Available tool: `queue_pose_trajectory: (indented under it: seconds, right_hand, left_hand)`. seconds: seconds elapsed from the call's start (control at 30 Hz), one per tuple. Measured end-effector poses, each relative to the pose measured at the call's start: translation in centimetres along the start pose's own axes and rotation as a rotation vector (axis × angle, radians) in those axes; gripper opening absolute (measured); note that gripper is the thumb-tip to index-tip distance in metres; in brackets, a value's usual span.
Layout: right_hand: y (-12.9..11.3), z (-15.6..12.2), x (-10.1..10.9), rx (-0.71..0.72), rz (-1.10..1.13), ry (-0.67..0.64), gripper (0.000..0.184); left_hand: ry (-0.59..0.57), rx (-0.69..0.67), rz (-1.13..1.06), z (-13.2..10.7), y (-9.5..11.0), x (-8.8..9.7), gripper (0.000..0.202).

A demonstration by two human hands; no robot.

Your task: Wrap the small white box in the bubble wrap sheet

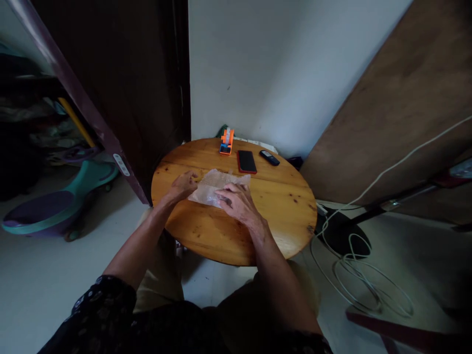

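Note:
A crinkled sheet of translucent plastic wrap, which looks like bubble wrap (210, 187), lies on the round wooden table (280, 211). My right hand (239, 202) rests over its right part, palm down, with loosely bent fingers touching the plastic. At the wrap's left edge is my left hand (183, 185), its thumb and fingers a little apart; whether the fingertips touch the edge is hard to see. Anything beneath the plastic is hidden. Behind the wrap are an orange tape dispenser (226, 142), a dark phone in a red case (247, 162) and a small dark keypad phone (269, 157).
A white wall (258, 64) rises behind the table, with a dark door (147, 73) to the left. On the left floor stands a teal and purple ride-on toy (83, 182). A pale cable (359, 275) lies coiled at right near a black round base (342, 236).

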State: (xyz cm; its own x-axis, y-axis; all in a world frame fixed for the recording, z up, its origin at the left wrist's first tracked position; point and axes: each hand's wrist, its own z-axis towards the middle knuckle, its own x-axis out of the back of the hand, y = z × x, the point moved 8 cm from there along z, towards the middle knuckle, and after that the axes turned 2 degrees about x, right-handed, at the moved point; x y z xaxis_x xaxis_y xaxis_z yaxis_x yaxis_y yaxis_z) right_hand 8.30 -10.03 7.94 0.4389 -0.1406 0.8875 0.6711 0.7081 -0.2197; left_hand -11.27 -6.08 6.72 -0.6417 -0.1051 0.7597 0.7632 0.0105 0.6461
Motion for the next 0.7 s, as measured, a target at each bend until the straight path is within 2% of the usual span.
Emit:
queue_pose_trajectory:
  seconds: [0.07,0.2,0.27,0.4,0.57,0.7]
  right_hand:
    - [-0.2,0.0,-0.1,0.007,-0.027,-0.009,0.029]
    - [-0.4,0.0,-0.1,-0.001,-0.062,-0.019,0.029]
    - [-0.5,0.0,-0.1,-0.009,-0.067,-0.019,0.029]
    - [-0.5,0.0,-0.1,-0.018,-0.065,-0.02,0.03]
    - [-0.6,0.0,-0.1,-0.02,-0.053,-0.024,0.031]
    - [-0.9,0.0,0.1,-0.038,-0.067,-0.039,0.03]
  left_hand:
    - [0.057,0.048,0.03,-0.8,-1.1,0.5,0.036]
    - [-0.014,0.111,0.081,-2.3,-2.4,-0.3,0.051]
    - [-0.037,0.11,0.138,-2.5,-2.1,-0.7,0.052]
    - [-0.107,0.112,0.236,-1.7,-1.2,-1.9,0.038]
    - [-0.257,0.11,0.165,-0.7,-0.5,-3.5,0.018]
    - [-0.259,0.085,0.109,-0.7,0.0,-3.7,0.011]
